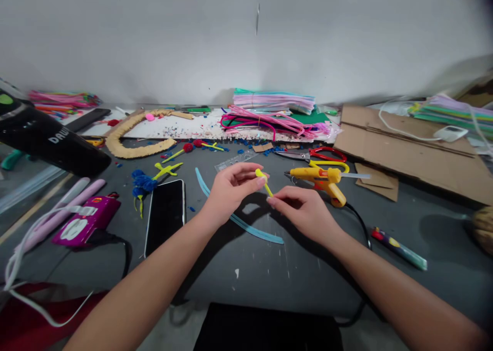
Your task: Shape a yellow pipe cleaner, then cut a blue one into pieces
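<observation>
Between my two hands is a short yellow pipe cleaner [267, 187], its upper end bent or coiled. My left hand [234, 189] pinches that upper end between thumb and fingers. The fingertips of my right hand [300, 207] close on its lower end. Light-blue pipe cleaners [256, 232] lie in a curve on the grey table under my left hand. Just beyond my right hand rests a yellow hot glue gun [321, 176] with a clear glue stick in its back. Red-and-yellow-handled scissors [327, 154] lie behind it.
To the left are a phone [165, 212], a blue pipe-cleaner flower [143, 185], a purple power bank [88, 221] and a black cylinder [50, 135]. Pipe-cleaner bundles [269, 119] lie at the back. Cardboard [400, 145] and a cutter-like pen [400, 248] are at right.
</observation>
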`<state>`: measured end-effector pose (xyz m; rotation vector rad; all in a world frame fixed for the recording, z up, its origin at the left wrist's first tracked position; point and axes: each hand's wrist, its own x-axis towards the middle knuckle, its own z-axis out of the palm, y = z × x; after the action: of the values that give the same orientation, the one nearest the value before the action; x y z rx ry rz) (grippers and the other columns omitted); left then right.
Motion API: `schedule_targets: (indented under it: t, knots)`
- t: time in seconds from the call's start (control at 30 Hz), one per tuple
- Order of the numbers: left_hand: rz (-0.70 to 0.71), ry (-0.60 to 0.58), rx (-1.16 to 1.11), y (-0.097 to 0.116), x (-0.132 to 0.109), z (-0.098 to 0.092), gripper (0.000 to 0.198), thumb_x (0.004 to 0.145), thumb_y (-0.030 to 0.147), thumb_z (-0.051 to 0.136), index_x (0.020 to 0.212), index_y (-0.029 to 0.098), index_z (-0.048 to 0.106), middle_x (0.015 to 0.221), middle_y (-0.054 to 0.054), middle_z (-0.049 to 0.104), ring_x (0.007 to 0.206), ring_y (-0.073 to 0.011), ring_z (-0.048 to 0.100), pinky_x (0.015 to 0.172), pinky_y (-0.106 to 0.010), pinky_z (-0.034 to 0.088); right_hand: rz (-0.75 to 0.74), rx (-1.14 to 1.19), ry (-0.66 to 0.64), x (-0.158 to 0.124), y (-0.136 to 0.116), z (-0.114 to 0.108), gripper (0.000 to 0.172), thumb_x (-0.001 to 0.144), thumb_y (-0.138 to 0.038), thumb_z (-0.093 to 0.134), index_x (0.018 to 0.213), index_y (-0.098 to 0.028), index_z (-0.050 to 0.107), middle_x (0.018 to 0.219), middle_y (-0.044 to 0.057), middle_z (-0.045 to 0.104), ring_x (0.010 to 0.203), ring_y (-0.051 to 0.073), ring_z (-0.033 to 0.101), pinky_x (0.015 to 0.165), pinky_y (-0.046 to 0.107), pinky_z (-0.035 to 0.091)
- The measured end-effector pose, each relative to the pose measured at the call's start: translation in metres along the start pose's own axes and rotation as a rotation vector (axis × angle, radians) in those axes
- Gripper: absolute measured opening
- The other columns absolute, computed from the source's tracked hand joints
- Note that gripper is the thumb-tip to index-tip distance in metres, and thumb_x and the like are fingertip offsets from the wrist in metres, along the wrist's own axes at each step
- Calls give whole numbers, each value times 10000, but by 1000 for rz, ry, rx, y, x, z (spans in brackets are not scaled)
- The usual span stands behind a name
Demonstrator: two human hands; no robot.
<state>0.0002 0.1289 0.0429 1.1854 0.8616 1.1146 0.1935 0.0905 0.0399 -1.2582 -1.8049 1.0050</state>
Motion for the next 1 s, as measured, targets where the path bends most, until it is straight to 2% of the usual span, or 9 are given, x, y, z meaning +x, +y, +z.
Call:
schedule_targets:
  t: [0.17, 0.33, 0.5, 0.73, 1.0]
  knots:
    - [-38, -7, -70, -7, -4, 5, 341, 774, 300, 777, 1072, 155, 697, 1025, -104, 748, 955, -204, 702, 866, -345, 569, 40, -55, 17, -3, 2, 7, 285, 892, -384, 640, 704, -178, 696, 641, -14, 621, 599, 116, 485, 573, 265, 359]
    - [-42, -50, -74, -6, -8, 11, 361, 831, 317, 723, 1154, 159, 682, 1087, -118, 730, 988, -210, 700, 887, -346, 565, 1, -99, 36, -5, 1, 11, 313, 895, -355, 635, 641, -172, 622, 588, -35, 551, 565, 99, 441, 556, 255, 327]
    - [-9, -39, -30, -7, -9, 17, 389, 756, 284, 796, 1117, 173, 705, 1020, -88, 749, 938, -204, 714, 865, -327, 572, -21, -134, 66, -6, 1, 13, 291, 889, -242, 618, 612, -170, 561, 586, -41, 522, 567, 93, 441, 570, 247, 327]
    - [-23, 43, 17, -7, -8, 18, 337, 738, 313, 807, 1025, 146, 745, 870, -77, 769, 831, -202, 730, 808, -329, 589, -25, -127, 45, -5, 2, 14, 298, 906, -321, 634, 652, -170, 603, 605, -38, 540, 574, 93, 448, 576, 244, 333]
    - [-55, 36, -32, -11, -6, 13, 341, 709, 304, 828, 1006, 157, 751, 933, -91, 770, 853, -225, 739, 813, -355, 591, -44, -136, 42, -4, 3, 13, 297, 905, -316, 640, 650, -173, 591, 610, -35, 541, 580, 96, 455, 584, 244, 345]
